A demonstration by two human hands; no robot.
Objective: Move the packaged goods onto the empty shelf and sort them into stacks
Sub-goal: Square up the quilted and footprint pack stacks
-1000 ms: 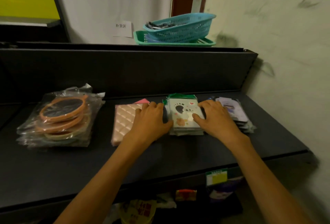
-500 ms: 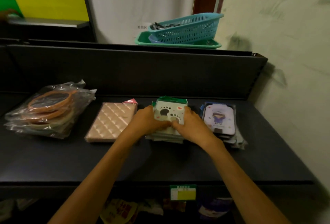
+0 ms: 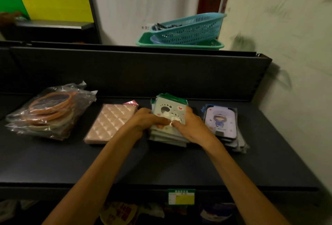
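Observation:
Several piles of packaged goods lie in a row on the dark shelf [image 3: 161,167]. The middle pile is a stack of pale green footprint packs [image 3: 168,111], its top pack tilted up at the back. My left hand [image 3: 145,122] grips that stack's left front side. My right hand [image 3: 190,126] holds its right front side, thumbs meeting on the top pack. Left of it lies a stack of pink quilted packs [image 3: 110,123]. At the far left sits a pile of orange ring items in clear bags [image 3: 48,111]. On the right is a stack of purple cartoon packs [image 3: 221,123].
A blue basket [image 3: 190,27] rests in a green tray [image 3: 179,44] on top of the shelf's back panel. A green and yellow price tag [image 3: 181,197] hangs on the shelf's front edge. More goods show dimly on the level below. A wall stands close on the right.
Both hands have closed in from the sides of the footprint stack to its front, and the top pack now tilts up. The camera has dropped closer.

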